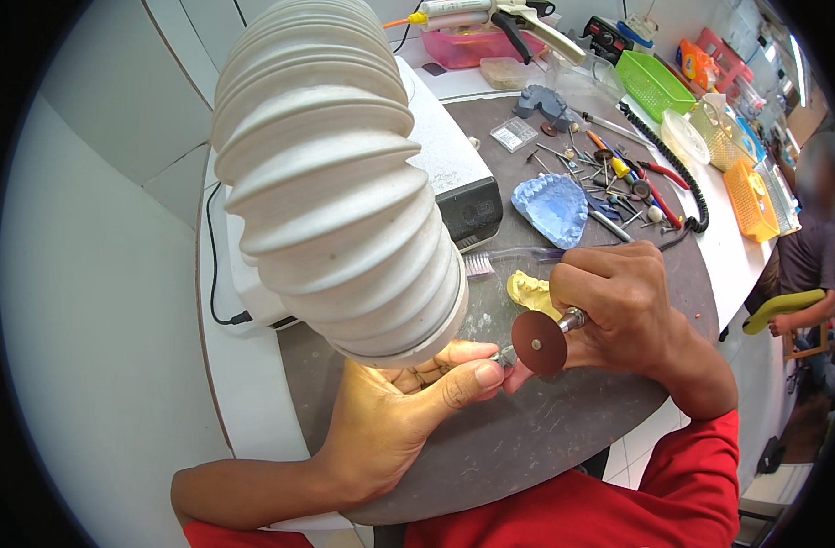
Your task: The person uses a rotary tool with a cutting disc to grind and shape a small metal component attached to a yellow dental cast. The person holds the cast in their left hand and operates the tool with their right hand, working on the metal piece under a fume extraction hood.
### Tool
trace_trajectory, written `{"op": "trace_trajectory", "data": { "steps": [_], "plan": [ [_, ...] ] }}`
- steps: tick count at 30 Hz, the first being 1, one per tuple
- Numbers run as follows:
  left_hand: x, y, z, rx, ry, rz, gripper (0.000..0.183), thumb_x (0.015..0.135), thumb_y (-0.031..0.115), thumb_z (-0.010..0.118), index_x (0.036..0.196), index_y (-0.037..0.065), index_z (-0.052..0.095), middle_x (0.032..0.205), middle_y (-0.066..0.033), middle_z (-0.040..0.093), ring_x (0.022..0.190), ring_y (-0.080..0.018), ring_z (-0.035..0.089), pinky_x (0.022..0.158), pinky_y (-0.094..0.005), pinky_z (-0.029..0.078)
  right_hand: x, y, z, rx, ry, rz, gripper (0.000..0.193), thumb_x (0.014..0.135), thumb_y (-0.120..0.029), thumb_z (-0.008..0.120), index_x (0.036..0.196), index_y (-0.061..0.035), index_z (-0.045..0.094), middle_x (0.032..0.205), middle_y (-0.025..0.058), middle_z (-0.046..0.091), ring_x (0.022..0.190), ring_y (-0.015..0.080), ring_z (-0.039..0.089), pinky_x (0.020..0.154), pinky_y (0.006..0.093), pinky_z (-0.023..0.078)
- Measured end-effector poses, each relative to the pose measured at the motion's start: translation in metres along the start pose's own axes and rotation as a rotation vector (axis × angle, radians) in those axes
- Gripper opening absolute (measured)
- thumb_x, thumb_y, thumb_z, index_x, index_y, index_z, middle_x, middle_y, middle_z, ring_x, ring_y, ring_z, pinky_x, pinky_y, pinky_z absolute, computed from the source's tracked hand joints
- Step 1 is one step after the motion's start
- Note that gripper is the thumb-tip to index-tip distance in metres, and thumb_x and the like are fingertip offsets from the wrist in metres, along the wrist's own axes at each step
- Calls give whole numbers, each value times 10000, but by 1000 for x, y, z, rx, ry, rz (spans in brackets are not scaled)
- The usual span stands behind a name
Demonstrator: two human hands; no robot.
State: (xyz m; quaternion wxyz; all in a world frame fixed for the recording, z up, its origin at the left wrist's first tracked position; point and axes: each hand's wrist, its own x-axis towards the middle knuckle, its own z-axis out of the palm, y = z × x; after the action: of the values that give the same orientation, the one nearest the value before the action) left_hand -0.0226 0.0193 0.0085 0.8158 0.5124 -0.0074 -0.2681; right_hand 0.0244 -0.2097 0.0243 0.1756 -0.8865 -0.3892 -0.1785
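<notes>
Under the mouth of a thick white ribbed hose [344,201], my left hand [408,402] pinches a small grey metal piece [504,356] between thumb and fingertips. My right hand [618,292] is closed round a rotary handpiece [573,319]. A round brown cutting disc [539,344] is fitted at its tip, beside the metal piece; whether they touch I cannot tell. The fingertips of both hands come close together below the disc. Just beyond my right hand lies a yellow dental cast [530,290], partly hidden by it. A toothbrush [479,265] lies behind that.
A blue dental cast [551,210], a grey cast [542,105] and scattered burs and tools [609,169] cover the far right tabletop [472,457]. A black coiled cord [687,164] runs past them. At left stands a white box-shaped machine [454,173]. Another person [810,247] sits far right.
</notes>
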Motion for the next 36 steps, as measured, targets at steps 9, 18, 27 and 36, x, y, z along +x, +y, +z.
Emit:
{"op": "trace_trajectory", "data": {
  "steps": [9,18,27,36],
  "plan": [
    [0,2,1,16,-12,0,71,944,50,620,1003,21,594,1015,-170,672,954,-239,687,880,-355,571,1,-2,0,-2,-11,6,539,637,-529,826,640,-81,527,521,11,442,437,176,531,402,320,380],
    [1,4,2,-4,-33,2,78,936,45,631,998,15,595,1006,-157,674,937,-216,687,857,-343,573,1,-2,1,-21,-39,-21,551,638,-550,810,659,-81,520,536,13,452,441,183,539,406,324,386],
    [0,5,2,3,-25,-13,66,939,35,622,994,13,592,1019,-166,674,963,-226,686,877,-356,572,1,-2,2,4,-28,-9,536,634,-535,817,660,-83,530,538,17,472,445,190,544,412,325,389],
    [0,1,0,5,-20,-4,58,945,39,614,989,18,583,1043,-180,671,978,-239,685,892,-362,568,2,-3,1,-1,-5,4,528,617,-507,845,643,-79,536,518,13,458,441,177,540,408,318,386]
  ]
}}
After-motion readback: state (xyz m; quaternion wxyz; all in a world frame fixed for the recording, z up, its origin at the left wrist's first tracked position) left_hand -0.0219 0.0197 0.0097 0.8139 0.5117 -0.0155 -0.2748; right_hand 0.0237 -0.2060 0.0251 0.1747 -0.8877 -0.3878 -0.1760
